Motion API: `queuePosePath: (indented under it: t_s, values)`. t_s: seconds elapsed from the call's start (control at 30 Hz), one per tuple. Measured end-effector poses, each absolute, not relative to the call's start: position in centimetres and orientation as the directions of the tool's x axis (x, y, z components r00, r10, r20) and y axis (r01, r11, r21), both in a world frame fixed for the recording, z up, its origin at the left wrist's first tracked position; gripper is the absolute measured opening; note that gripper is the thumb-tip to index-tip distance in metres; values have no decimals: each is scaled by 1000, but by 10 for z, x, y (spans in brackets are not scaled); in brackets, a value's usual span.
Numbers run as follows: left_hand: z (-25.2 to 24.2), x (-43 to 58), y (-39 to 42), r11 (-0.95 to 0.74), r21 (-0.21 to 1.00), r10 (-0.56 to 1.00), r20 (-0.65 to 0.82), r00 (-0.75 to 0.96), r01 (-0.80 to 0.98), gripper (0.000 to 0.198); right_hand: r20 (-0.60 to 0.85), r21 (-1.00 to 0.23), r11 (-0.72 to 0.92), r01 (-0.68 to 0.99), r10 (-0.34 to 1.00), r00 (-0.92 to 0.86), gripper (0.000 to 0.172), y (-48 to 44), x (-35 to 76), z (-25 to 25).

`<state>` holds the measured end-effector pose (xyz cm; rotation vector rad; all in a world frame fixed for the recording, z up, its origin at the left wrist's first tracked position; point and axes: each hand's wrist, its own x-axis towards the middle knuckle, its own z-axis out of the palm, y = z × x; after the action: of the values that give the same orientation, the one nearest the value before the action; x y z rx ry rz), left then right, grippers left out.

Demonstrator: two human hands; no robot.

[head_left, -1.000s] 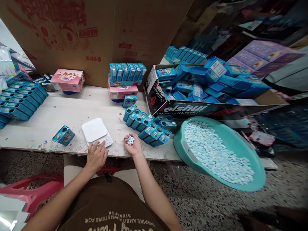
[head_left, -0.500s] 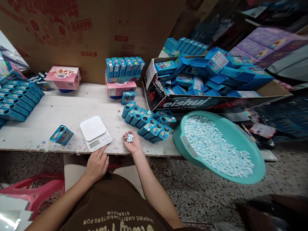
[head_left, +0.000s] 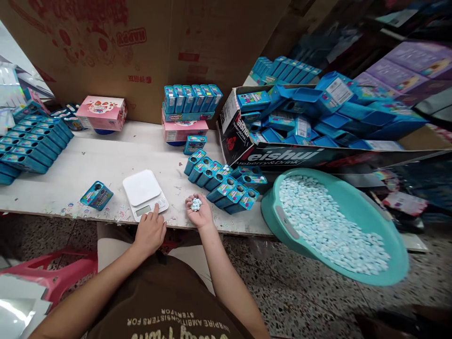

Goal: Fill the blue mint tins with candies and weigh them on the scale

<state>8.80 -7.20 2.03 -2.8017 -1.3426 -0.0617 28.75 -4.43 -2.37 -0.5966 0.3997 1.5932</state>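
At the near tabletop (head_left: 99,162), my right grip (head_left: 200,215): cupped palm-up around loose candies (head_left: 196,204), I judge against spilling. Left grip (head_left: 151,233): empty, finger extended to the white scale (head_left: 141,187). Near right: teal basin (head_left: 270,216), presumably placed within reach.

Okay, the scale (head_left: 141,187) is plain white with a greyish screen, candies (head_left: 328,221) are a pale blue and white mix, and the tub (head_left: 271,212) is teal with grey handles. Little boxes (head_left: 202,170) are bright blue with multicolour print. The strawberry box (head_left: 100,111) is pink with red berries. Shirt's (head_left: 158,285) brown with pale gold lettering, stool's (head_left: 72,270) reddish pink, floor's (head_left: 250,266) grey with dark speckles.
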Motion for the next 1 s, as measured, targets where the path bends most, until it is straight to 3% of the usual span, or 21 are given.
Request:
queuePosePath:
  t_s: [0.33,0.57,0.67,0.83,1.0]
  values:
    - [21,101,-75,-572,34,819,67,569,819,21,-617,-77,-102,-992,786,-33,31,-46,285,-21]
    - [10,51,-111,-767,366,633,303,712,526,12,-610,-124,-102,-987,793,-5,27,-47,284,-23]
    - [7,14,-105,-691,418,722,359,591,590,13,-622,-125,-97,-987,783,2,29,-47,283,-22]
    - [15,-42,-81,-515,269,753,595,280,814,19,-641,-118,-86,-989,767,10,33,-46,281,-19]
    - [25,-69,-64,-303,291,739,672,32,907,21,-634,-145,-94,-985,773,19,31,-46,281,-21]
